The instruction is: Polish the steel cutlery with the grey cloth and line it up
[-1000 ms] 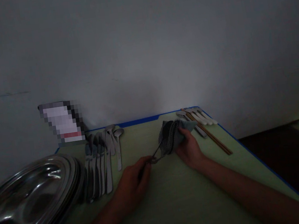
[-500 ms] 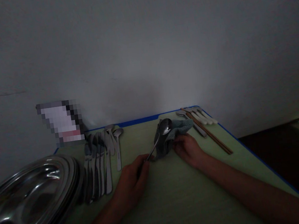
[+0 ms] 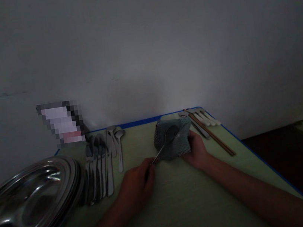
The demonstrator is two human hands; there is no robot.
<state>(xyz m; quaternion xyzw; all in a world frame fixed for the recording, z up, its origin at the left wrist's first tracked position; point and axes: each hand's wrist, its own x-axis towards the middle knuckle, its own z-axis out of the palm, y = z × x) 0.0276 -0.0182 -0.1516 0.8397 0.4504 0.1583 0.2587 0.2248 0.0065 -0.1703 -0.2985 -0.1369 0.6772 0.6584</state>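
Observation:
Near the middle of the table, my left hand (image 3: pixel 139 179) is closed around the handle end of a metal spoon (image 3: pixel 161 150), which slants up to the right. The spoon's bowl lies against a grey-green checked cloth (image 3: pixel 182 139), which is spread out behind and around it. From the right, my right hand (image 3: pixel 197 150) holds the cloth, its fingers mostly hidden behind the fabric.
Stacked oval metal trays (image 3: pixel 65 167) stand at the left. Beside them lie several knives (image 3: pixel 100 169) and a few spoons (image 3: pixel 119 151). Chopsticks (image 3: pixel 213 135) and white-handled cutlery (image 3: pixel 204 117) lie at the right rear. A blurred-out panel (image 3: pixel 61 122) leans near the wall.
The cloth has opened out and now spreads flat about the spoon's bowl, instead of being bunched behind it. My left hand has shifted slightly right.

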